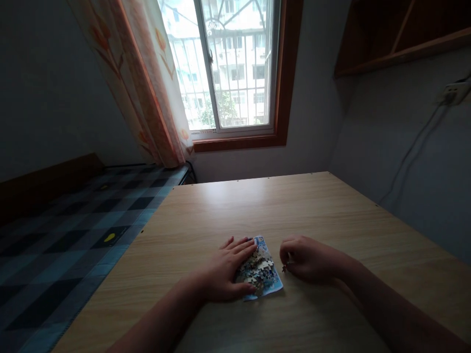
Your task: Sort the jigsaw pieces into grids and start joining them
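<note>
A heap of small jigsaw puzzle pieces (262,268) lies on a blue-edged printed sheet (275,286) on the wooden table. My left hand (230,269) rests with spread fingers over the left side of the heap and sheet, covering part of both. Just right of the sheet, my right hand (307,259) is closed in a pinch. Between its thumb and fingertips a single puzzle piece (284,268) shows, close to the table surface.
The light wooden table (235,206) extends towards the window (235,68). On the left stands a bed with a checked cover (110,215), beside a curtain (147,88). A cord (408,149) hangs from a wall socket (455,93) at right, near a wooden shelf (401,54).
</note>
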Motion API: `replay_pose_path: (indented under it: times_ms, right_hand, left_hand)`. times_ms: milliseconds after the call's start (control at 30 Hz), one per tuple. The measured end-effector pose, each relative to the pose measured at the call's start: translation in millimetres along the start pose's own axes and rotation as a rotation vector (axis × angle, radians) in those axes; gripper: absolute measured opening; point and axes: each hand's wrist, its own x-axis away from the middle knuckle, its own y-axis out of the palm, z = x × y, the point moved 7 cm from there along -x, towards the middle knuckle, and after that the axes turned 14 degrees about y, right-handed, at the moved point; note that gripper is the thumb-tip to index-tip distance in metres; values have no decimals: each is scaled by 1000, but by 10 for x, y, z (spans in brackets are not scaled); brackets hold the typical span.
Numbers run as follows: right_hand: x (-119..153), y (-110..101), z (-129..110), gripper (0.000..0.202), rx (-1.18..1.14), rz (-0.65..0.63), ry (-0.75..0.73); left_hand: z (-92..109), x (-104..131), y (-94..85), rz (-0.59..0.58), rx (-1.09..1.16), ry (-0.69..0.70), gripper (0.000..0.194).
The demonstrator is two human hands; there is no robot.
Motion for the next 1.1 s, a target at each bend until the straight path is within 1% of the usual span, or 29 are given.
replay_pose_path:
  times_ms: [133,233,300,433,500,567,633,700,733,800,967,1033,1100]
  right_hand:
    - [39,-29,-48,13,-32,-55,11]
    - [51,-41,-62,15,-129,-121,30]
    - [54,-33,-94,15,-206,-144,14]
    - [66,75,-209,19,-268,-166,-52]
    - [72,136,-273,19,-260,-148,-96]
    - [74,168,-323,20,-238,-100,-142]
    - [69,154,-348,23,-207,-13,-170]
    - [70,126,-370,27,-167,72,-187]
    - [76,122,-392,27,-143,98,-202]
    - [100,149,-468,28,-93,111,-254]
    - [164,374,-712,43,36,53,-385]
    - [153,470,-761,46,85,32,-386]
    - [122,532,-769,45,125,27,-357]
  left_hand:
    - [113,-40,25,0,31,52,90]
    - [133,-35,21,15,70,55,86]
    - [92,-11,-9,64,93,22,78]
    - [-71,59,-123,224,74,-86,65]
    - [-126,75,-169,280,29,-116,58]
    - [-130,64,-191,313,-12,-107,45]
    - [-101,38,-200,342,-40,-74,33]
    - [-78,13,-205,366,-61,-54,30]
    - [-74,3,-204,368,-70,-50,29]
    - [-83,-14,-196,354,-81,-45,28]
    - [-155,-19,-193,316,-106,-53,27]
    - [-168,-17,-197,315,-114,-56,27]
    - [-165,-13,-202,315,-123,-56,29]
